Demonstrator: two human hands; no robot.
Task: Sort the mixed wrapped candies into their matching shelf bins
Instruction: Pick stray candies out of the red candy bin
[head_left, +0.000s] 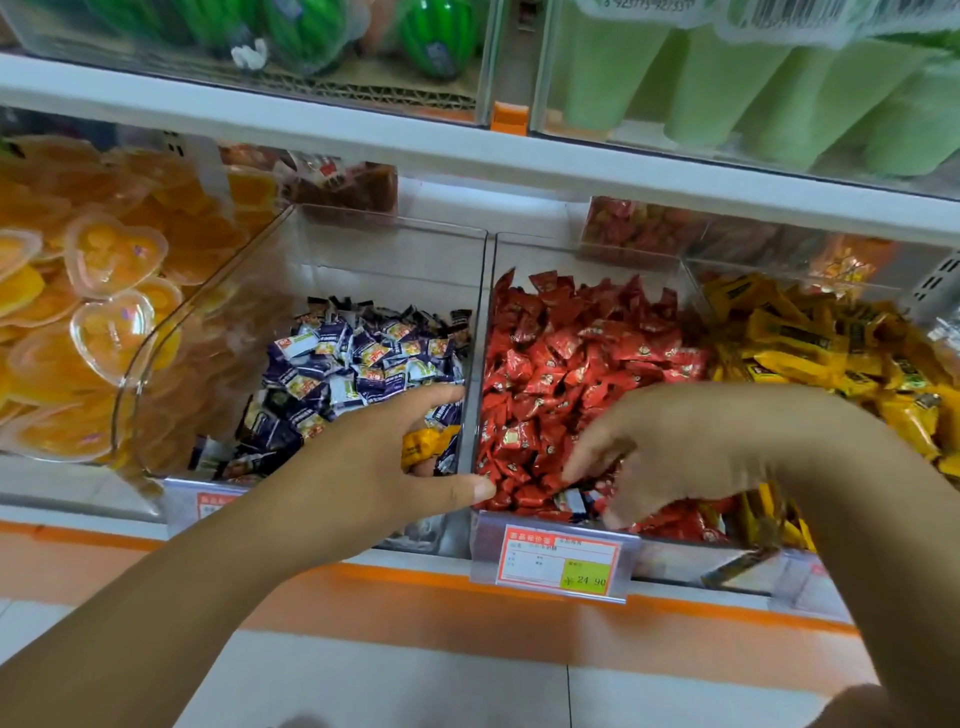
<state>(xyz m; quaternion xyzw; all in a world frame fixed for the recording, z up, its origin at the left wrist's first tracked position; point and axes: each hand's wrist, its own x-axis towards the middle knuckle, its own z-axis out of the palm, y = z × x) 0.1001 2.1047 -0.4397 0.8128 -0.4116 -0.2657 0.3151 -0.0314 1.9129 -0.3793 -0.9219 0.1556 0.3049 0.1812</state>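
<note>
Three clear bins stand side by side on the shelf. The middle-left bin (332, 244) holds purple-and-white wrapped candies (358, 358). The middle bin (587, 249) holds red wrapped candies (566, 358). The right bin holds yellow wrapped candies (810, 338). My left hand (374, 467) reaches into the purple bin's front right corner and holds a yellow wrapped candy (423, 446) in its curled fingers. My right hand (691, 447) reaches down into the front of the red bin, fingers curled among the red candies near a white-and-blue wrapper (569, 501). What its fingertips hold is hidden.
A bin of orange heart-shaped jelly cups (104, 291) stands at the left. A price tag (558, 564) hangs on the red bin's front. The upper shelf (467, 150) carries green products in clear bins. An orange-striped shelf edge and pale floor lie below.
</note>
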